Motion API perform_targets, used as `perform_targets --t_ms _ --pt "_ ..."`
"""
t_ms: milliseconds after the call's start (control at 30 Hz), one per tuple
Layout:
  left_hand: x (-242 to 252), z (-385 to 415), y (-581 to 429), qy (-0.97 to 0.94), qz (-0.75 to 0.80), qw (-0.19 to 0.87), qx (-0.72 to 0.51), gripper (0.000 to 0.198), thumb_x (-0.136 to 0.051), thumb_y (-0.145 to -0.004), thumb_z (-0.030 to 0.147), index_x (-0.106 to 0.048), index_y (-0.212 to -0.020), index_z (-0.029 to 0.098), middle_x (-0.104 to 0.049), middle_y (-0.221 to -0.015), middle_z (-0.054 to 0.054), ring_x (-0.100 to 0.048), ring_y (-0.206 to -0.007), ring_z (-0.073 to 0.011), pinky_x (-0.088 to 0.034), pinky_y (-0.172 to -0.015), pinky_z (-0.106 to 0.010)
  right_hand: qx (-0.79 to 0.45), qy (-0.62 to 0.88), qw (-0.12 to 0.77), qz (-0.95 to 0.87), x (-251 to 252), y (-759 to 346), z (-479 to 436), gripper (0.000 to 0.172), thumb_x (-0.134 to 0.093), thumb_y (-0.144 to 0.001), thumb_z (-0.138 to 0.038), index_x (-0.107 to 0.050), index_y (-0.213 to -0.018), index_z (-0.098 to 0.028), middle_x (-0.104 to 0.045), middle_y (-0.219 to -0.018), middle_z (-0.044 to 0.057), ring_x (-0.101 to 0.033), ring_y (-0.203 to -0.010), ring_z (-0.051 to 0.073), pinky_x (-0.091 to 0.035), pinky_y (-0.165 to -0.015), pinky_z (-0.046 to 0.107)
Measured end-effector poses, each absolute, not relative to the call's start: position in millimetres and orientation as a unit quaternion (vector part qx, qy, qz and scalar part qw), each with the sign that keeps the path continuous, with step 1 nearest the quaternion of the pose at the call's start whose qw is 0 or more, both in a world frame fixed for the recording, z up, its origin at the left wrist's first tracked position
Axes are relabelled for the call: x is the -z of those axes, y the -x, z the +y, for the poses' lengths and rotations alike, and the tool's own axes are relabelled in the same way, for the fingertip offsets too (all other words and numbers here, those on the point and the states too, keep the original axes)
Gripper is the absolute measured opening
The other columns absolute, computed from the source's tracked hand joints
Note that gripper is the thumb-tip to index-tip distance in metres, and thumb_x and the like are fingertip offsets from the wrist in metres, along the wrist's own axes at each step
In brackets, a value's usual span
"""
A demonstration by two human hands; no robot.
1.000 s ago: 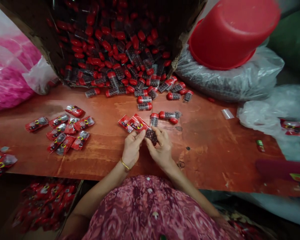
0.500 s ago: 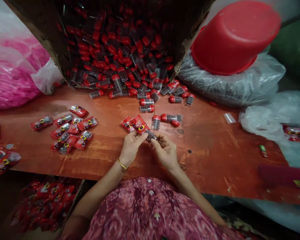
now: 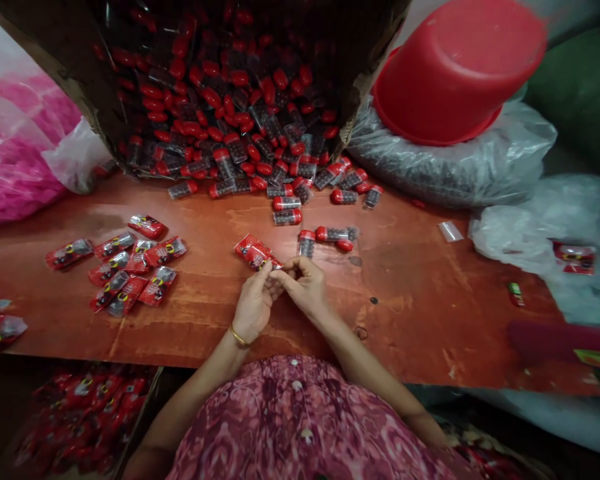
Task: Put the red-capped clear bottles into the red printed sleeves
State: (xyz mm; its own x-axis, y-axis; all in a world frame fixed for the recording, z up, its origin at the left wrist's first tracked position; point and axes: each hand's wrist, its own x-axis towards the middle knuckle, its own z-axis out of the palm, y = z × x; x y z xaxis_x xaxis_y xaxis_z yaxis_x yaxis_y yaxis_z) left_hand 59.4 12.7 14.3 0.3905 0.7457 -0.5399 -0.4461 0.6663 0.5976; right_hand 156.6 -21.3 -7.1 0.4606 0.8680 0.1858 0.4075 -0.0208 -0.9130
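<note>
Over the reddish wooden table (image 3: pixel 205 327), my left hand (image 3: pixel 254 303) has its thumb and fingers closed on the lower end of a red printed packet (image 3: pixel 254 252). My right hand (image 3: pixel 307 285) pinches the near right corner of the same packet, its fingertips touching those of my left. The dark capsule seen earlier at the fingertips is not distinguishable now. Just beyond my right hand lie a clear capsule with a red cap (image 3: pixel 307 244) and another capsule on its side (image 3: pixel 334 234). Several filled red packets (image 3: pixel 125 295) lie to the left.
A tipped cardboard box (image 3: pixel 377 67) full of red-capped capsules opens at the back. A red bucket (image 3: pixel 460 73) rests upside down on a clear bag (image 3: pixel 455 170). Pink bags (image 3: pixel 15 153) stand left; a small green-capped item (image 3: pixel 515 295) lies right.
Both hands have shifted slightly left with the packet. The dark capsule between my fingertips has dropped from sight at the packet's end. The whole view has moved a little.
</note>
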Motion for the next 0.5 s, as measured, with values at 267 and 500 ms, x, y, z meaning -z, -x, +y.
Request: perform_targets --t_ms 267,500 --pt "-15 82 25 -0.197 0.486 0.556 -0.645 0.044 -0.044 -0.076 0.065 -0.063 -0.074 0.025 -0.070 -0.102 -0.002 -0.056 -0.112 -0.0136 -0.046 -0.088 -0.022 0.007 0.791 0.279 -0.545 20 -206 -10 0.044 -0.054 -0.081 -0.046 -0.057 -0.112 -0.015 -0.060 -0.102 0.016 -0.051 -0.088 0.029 -0.041 -0.078 0.043" --pt "-11 72 -15 -0.500 0.543 0.484 -0.470 0.032 -0.072 -0.060 0.043 -0.069 -0.083 0.021 -0.068 -0.103 -0.009 -0.058 -0.106 -0.0255 -0.042 -0.094 -0.039 0.023 0.758 0.258 -0.598 37 -209 -30 0.037 -0.045 -0.083 -0.019 -0.053 -0.119 -0.018 -0.058 -0.112 0.012 -0.049 -0.100 0.027 -0.040 -0.085 0.043"
